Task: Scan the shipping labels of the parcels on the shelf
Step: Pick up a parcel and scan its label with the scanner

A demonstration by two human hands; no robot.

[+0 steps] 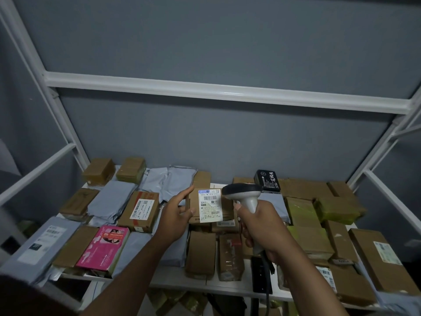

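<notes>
My left hand point(176, 214) grips a small brown cardboard parcel point(225, 208) by its left edge and holds it above the shelf, tilted towards me. A white shipping label point(210, 205) with barcodes covers its face. My right hand point(262, 226) grips the handle of a grey barcode scanner point(243, 193). The scanner's dark head sits just right of the label and points left at it. Its cable hangs down past my right wrist.
The white shelf point(180, 280) carries several brown boxes, grey poly mailers, a pink box point(102, 248) at front left and a black box point(267, 180) at the back. White frame bars point(205, 88) cross above. A labelled box point(141, 210) lies left of my hand.
</notes>
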